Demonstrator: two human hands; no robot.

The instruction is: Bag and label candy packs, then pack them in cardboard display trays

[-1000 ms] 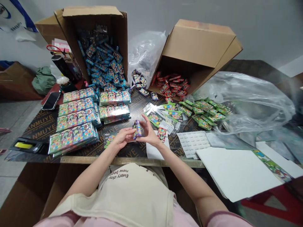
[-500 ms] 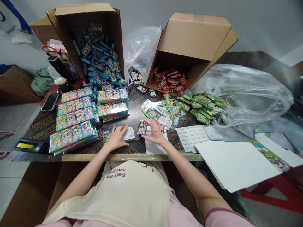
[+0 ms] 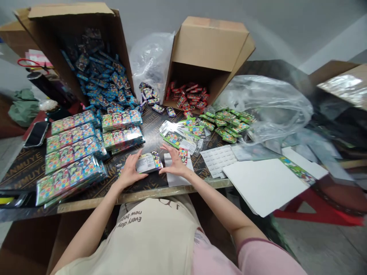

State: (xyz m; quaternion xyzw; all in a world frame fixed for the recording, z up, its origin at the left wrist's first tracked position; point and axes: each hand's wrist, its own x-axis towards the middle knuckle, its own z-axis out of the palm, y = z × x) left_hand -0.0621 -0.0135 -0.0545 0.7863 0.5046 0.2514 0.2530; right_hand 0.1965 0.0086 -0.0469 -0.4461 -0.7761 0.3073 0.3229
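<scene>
From where I stand, the dark, glossy table with gold lettering [image 3: 153,131] carries the whole job, and it looks partway along. A tall brown cardboard carton [image 3: 124,53] lies on its side at the back, heaped with small blue printed packs [image 3: 100,82]; a second brown cardboard carton [image 3: 210,44] holds a lower heap of red ones [image 3: 192,95]. Crumpled clear plastic sheeting [image 3: 281,103] billows at the right, above a slab of smooth white sheets [image 3: 260,187].

What seems done sits at the left: neat, brick-shaped bundles in shiny film [image 3: 73,168], each showing a row of bright panels, one column longer than the other. Plenty seems left, judging by the cartons, the loose pile of glossy green packs [image 3: 231,122], the small purple cluster [image 3: 149,93] and the fanned, slick green-printed bags [image 3: 177,135].

Near the front edge, the left hand [image 3: 130,170] and right hand [image 3: 174,164] face each other, fingers spread wide, gripping nothing that I can see. Between them lies a flat, greyish, see-through sleeve [image 3: 145,163], with a small purple-and-black printed pack [image 3: 156,159] at its right end. Whether the fingertips touch either, I cannot tell. A small red rectangular pack [image 3: 183,156] lies just beyond the right hand.
</scene>
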